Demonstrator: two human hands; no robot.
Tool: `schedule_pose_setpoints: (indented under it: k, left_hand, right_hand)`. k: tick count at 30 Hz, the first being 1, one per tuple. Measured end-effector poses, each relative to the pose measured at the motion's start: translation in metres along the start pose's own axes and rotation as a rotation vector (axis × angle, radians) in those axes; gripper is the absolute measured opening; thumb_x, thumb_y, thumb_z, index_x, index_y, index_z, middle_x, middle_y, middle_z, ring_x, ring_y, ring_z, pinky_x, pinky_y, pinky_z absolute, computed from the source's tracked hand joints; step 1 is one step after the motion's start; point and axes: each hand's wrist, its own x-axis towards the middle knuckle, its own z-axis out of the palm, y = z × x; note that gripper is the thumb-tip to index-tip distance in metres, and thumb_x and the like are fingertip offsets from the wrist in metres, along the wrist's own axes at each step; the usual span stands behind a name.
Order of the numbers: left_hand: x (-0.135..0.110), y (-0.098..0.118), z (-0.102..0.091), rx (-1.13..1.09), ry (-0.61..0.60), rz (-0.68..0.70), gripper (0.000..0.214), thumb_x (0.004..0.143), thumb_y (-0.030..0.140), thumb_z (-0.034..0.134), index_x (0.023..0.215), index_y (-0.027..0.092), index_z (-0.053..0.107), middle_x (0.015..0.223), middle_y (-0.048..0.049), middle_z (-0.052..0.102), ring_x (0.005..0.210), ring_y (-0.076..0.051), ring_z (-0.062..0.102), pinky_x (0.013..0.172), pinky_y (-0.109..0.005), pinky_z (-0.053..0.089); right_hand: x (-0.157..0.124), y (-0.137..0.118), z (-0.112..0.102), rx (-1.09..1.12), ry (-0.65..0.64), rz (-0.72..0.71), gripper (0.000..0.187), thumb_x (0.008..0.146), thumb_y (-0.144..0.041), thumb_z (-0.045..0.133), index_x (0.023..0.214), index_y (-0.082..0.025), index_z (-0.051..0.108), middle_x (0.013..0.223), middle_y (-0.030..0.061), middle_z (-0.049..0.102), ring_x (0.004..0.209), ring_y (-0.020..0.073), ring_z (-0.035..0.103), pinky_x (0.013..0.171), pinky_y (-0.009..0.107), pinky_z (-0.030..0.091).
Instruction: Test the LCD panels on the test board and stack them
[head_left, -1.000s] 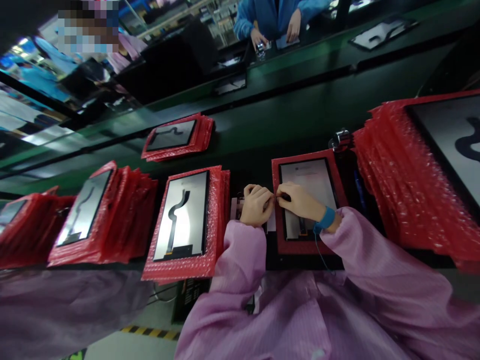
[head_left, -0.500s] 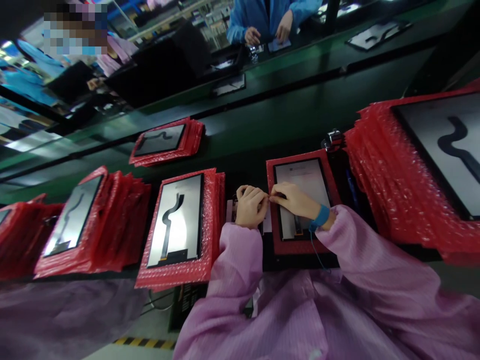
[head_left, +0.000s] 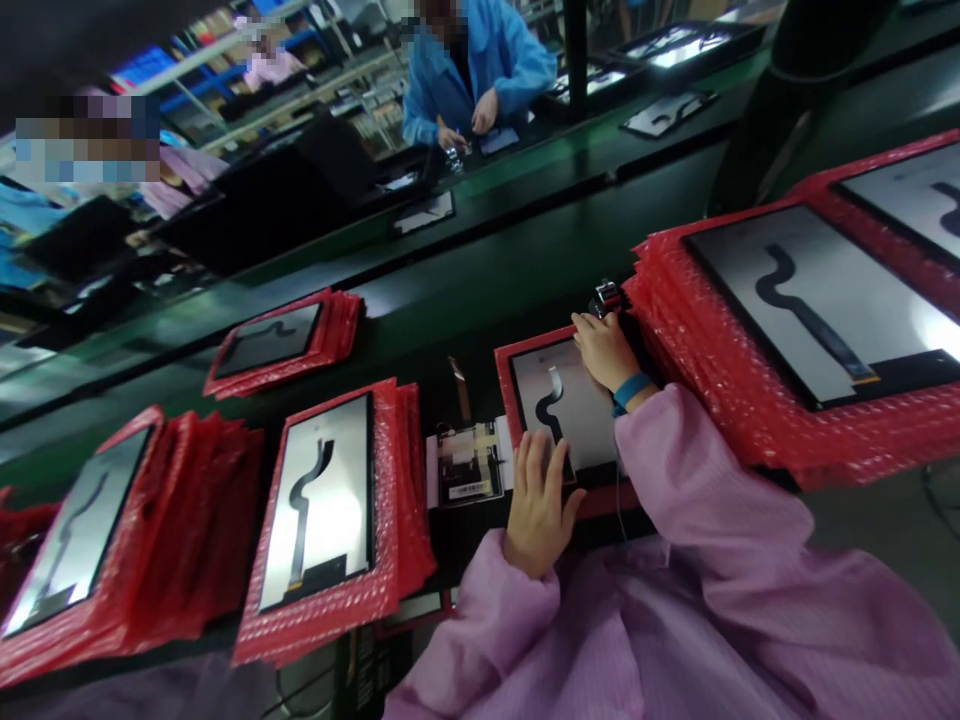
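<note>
A display panel (head_left: 581, 405) with a dark curved ribbon cable lies on a red bubble-wrap sheet (head_left: 504, 385) in front of me. My left hand (head_left: 538, 505) is open, its fingers spread over the panel's lower left edge, beside the cable. At the upper right part of the panel rests my right hand (head_left: 604, 352), its fingers stretched out and the fingertips near the top edge; a blue wrist strap (head_left: 634, 390) circles that wrist. Just beyond it stands a small shiny metal object (head_left: 606, 296). To the left of the panel lies a circuit board (head_left: 469, 462) with a white label.
Red-wrapped panel stacks stand on the left (head_left: 319, 500), far left (head_left: 86, 540) and right (head_left: 810, 300). A smaller stack (head_left: 274, 335) sits farther back on the green bench (head_left: 480, 260). Across it, a person in a blue coat (head_left: 476, 75) works with both hands.
My hands, together at the panel's left edge before, have parted. The right moved to the panel's upper right, and the left opened over its lower left. The circuit board is now uncovered; the view shifted.
</note>
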Motion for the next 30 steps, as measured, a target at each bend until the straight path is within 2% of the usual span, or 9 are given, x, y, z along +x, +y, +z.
schedule_pose_setpoints:
  k: [7, 12, 14, 17, 20, 23, 25, 27, 30]
  left_hand:
    - [-0.010, 0.005, 0.013, 0.010, 0.078, -0.107, 0.066, 0.098, 0.037, 0.058, 0.156, 0.024, 0.031, 0.156, -0.0195, 0.038, 0.153, -0.034, 0.026, 0.118, -0.060, 0.038]
    - [-0.008, 0.010, 0.009, -0.038, 0.123, -0.285, 0.100, 0.086, 0.039, 0.074, 0.162, 0.029, 0.010, 0.167, -0.0227, 0.008, 0.157, -0.043, 0.008, 0.117, -0.072, 0.030]
    - [-0.008, 0.009, 0.009, -0.030, 0.170, -0.371, 0.125, 0.073, 0.038, 0.087, 0.162, 0.028, 0.001, 0.167, -0.0258, 0.002, 0.155, -0.048, 0.002, 0.115, -0.078, 0.023]
    - [-0.010, 0.003, 0.012, -0.071, 0.235, -0.417, 0.143, 0.057, 0.035, 0.097, 0.162, 0.028, 0.000, 0.164, -0.0263, 0.017, 0.154, -0.049, 0.012, 0.118, -0.078, 0.016]
    - [-0.010, -0.001, 0.013, -0.255, 0.305, -0.473, 0.127, 0.063, 0.040, 0.093, 0.160, 0.028, 0.013, 0.154, -0.0213, 0.040, 0.148, -0.041, 0.037, 0.121, -0.065, 0.030]
    - [-0.002, -0.002, 0.005, -0.572, 0.408, -0.582, 0.098, 0.081, 0.050, 0.077, 0.157, 0.024, 0.020, 0.139, -0.0179, 0.054, 0.125, -0.029, 0.062, 0.106, -0.046, 0.053]
    - [0.007, -0.002, -0.005, -0.700, 0.399, -0.620, 0.070, 0.089, 0.053, 0.066, 0.146, 0.021, 0.042, 0.123, -0.0138, 0.065, 0.107, -0.023, 0.070, 0.095, -0.039, 0.058]
    - [0.012, -0.003, -0.020, -0.708, 0.350, -0.644, 0.047, 0.092, 0.055, 0.061, 0.121, 0.018, 0.062, 0.105, -0.0102, 0.072, 0.096, -0.021, 0.071, 0.089, -0.035, 0.059]
    - [0.006, -0.010, -0.053, -0.621, 0.382, -0.708, 0.043, 0.088, 0.058, 0.063, 0.098, 0.017, 0.070, 0.089, -0.0073, 0.072, 0.084, -0.020, 0.069, 0.078, -0.031, 0.058]
  right_hand:
    - [0.015, 0.006, 0.009, -0.072, 0.032, -0.001, 0.036, 0.087, 0.002, 0.039, 0.100, -0.008, 0.071, 0.108, 0.0171, 0.063, 0.103, 0.0260, 0.054, 0.095, 0.039, 0.043]
    - [0.010, -0.008, -0.018, -0.028, 0.191, -0.097, 0.032, 0.095, -0.009, 0.039, 0.098, -0.016, 0.070, 0.108, 0.0124, 0.063, 0.108, 0.0266, 0.051, 0.098, 0.043, 0.043]
    - [0.003, -0.015, -0.035, 0.078, 0.330, -0.190, 0.029, 0.100, -0.018, 0.040, 0.100, -0.019, 0.069, 0.115, 0.0106, 0.063, 0.114, 0.0269, 0.050, 0.103, 0.047, 0.041]
    - [-0.009, -0.022, -0.053, 0.452, 0.480, -0.339, 0.026, 0.104, -0.031, 0.041, 0.097, -0.022, 0.065, 0.104, 0.0066, 0.064, 0.103, 0.0216, 0.057, 0.094, 0.041, 0.047]
    - [-0.018, -0.023, -0.057, 0.720, 0.478, -0.284, 0.027, 0.103, -0.041, 0.044, 0.095, -0.023, 0.062, 0.083, 0.0015, 0.058, 0.081, 0.0161, 0.058, 0.074, 0.031, 0.048]
    - [-0.022, -0.024, -0.054, 0.845, 0.478, -0.129, 0.028, 0.100, -0.048, 0.050, 0.097, -0.023, 0.063, 0.070, -0.0018, 0.051, 0.061, 0.0128, 0.051, 0.054, 0.026, 0.040]
    - [-0.023, -0.026, -0.051, 0.908, 0.468, -0.053, 0.029, 0.098, -0.051, 0.052, 0.098, -0.024, 0.063, 0.061, -0.0046, 0.044, 0.048, 0.0110, 0.041, 0.046, 0.025, 0.033]
    - [-0.023, -0.028, -0.048, 0.920, 0.474, -0.039, 0.030, 0.097, -0.052, 0.054, 0.099, -0.024, 0.063, 0.063, -0.0038, 0.048, 0.049, 0.0110, 0.044, 0.046, 0.025, 0.035]
    - [-0.022, -0.032, -0.043, 0.960, 0.422, -0.052, 0.034, 0.097, -0.053, 0.052, 0.109, -0.023, 0.063, 0.090, 0.0031, 0.064, 0.070, 0.0133, 0.060, 0.054, 0.024, 0.045]
